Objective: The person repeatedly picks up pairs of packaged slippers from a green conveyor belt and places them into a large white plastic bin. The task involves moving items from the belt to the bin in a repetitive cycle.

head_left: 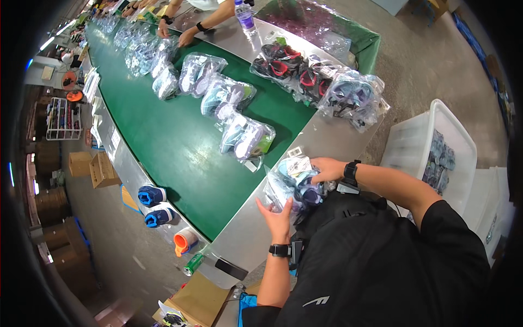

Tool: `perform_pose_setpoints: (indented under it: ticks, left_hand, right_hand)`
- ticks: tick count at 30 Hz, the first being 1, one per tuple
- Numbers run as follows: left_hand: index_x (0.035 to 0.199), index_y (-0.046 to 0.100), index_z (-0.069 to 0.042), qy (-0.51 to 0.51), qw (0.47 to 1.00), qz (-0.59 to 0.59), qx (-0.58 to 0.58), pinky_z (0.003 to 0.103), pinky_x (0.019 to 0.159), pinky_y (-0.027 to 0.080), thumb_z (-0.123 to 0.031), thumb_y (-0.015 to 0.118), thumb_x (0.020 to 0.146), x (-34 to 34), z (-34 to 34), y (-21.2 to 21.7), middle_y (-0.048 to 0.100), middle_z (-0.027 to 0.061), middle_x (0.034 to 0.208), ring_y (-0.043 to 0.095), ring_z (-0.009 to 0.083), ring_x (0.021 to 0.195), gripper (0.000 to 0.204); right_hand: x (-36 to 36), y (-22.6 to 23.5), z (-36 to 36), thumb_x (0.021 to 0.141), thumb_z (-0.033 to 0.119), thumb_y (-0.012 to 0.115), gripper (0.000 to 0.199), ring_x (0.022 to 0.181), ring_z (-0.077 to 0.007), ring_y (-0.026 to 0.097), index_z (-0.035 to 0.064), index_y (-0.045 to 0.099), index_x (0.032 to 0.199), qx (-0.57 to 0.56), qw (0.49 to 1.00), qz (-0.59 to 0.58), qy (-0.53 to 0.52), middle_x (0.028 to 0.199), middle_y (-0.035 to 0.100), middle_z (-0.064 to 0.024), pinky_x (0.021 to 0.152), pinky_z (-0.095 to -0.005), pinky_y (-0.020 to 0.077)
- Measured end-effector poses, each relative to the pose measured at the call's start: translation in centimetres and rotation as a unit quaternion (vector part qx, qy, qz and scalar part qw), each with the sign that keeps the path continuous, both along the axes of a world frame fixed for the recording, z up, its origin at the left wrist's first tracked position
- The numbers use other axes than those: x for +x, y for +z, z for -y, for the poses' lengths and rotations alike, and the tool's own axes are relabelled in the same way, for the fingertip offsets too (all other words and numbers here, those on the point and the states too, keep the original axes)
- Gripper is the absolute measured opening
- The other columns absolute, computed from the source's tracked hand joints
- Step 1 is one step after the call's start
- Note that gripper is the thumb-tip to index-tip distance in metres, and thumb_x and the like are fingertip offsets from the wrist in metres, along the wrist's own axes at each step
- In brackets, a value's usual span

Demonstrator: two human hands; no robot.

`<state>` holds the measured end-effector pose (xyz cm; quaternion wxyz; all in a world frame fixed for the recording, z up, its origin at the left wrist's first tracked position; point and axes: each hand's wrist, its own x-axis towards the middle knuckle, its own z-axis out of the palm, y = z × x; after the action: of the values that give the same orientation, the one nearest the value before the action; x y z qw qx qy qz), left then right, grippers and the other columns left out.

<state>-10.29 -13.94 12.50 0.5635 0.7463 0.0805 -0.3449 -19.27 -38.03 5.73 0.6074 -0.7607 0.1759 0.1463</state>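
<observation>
Black sleeve and chest: fill the near right, both forearms reaching out from them.
Left hand (279,213): palm open, fingers spread, pressed to the near side of the bagged pair of shoes (294,182).
Right hand (326,169): fingers curled over the bag's far top, clamped on it.
Bagged pair: on the steel table edge (245,240), just right of the green conveyor belt (163,136).
Done: many bagged pairs already lie along the belt toward the far left.
Left: more bagged sandals (321,82) heaped far right; white bin (452,136) holds others.
</observation>
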Motion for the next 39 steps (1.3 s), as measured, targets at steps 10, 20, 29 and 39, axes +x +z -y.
perform_pose_setpoints:
  ticks: [10, 20, 29, 39]
  left_hand:
    - [0.153, 0.021, -0.008, 0.04, 0.95, -0.109, -0.288, 0.043, 0.104, 0.041, 0.003, 0.067, 0.08, 1.5, -4.3, -0.3, 0.044, 0.0147, 0.14, 0.049, 0.0284, 0.123, 0.087]
    - [0.153, 0.012, -0.008, -0.02, 0.998, 0.028, -0.049, 0.045, 0.107, 0.037, -0.014, 0.063, 0.087, 0.0, -7.8, -6.0, 0.036, 0.0165, 0.146, 0.043, 0.0293, 0.129, 0.084]
    - [0.154, 0.021, -0.014, -0.145, 0.97, -0.164, -0.104, 0.049, 0.106, 0.039, -0.022, 0.06, 0.083, 0.5, 1.4, -0.2, 0.036, 0.0162, 0.149, 0.044, 0.0346, 0.13, 0.082]
    - [0.142, 0.039, -0.011, -0.308, 0.932, -0.126, -0.142, 0.045, 0.102, 0.043, -0.024, 0.059, 0.081, -7.5, 14.4, 1.7, 0.039, 0.0143, 0.147, 0.045, 0.0339, 0.129, 0.066]
  right_hand:
    - [-3.5, 5.7, 2.6, 0.073, 0.022, 0.071, 0.065, 0.113, -0.0272, 0.057, -0.0029, 0.05, 0.129, 0.058, 0.992, 0.032, -0.106, 0.124, 0.059, -0.0183, 0.098, -0.0357, 0.0438]
    - [-11.4, 1.3, 3.7, 0.078, 0.018, 0.07, 0.064, 0.108, -0.0186, 0.06, 0.0038, 0.047, 0.136, 0.175, 0.932, -0.093, -0.304, 0.12, 0.062, -0.0093, 0.09, -0.0315, 0.0496]
    - [-25.9, 4.2, 6.7, 0.084, 0.034, 0.068, 0.037, 0.058, -0.0131, 0.058, 0.007, 0.057, 0.107, 0.292, 0.834, -0.136, -0.448, 0.074, 0.058, -0.0047, 0.048, -0.0299, 0.0479]
    - [-49.6, 1.6, 0.1, 0.081, 0.04, 0.068, 0.036, 0.051, -0.0223, 0.062, 0.0055, 0.065, 0.092, 0.287, 0.565, 0.01, -0.774, 0.065, 0.055, -0.0085, 0.048, -0.0413, 0.0567]
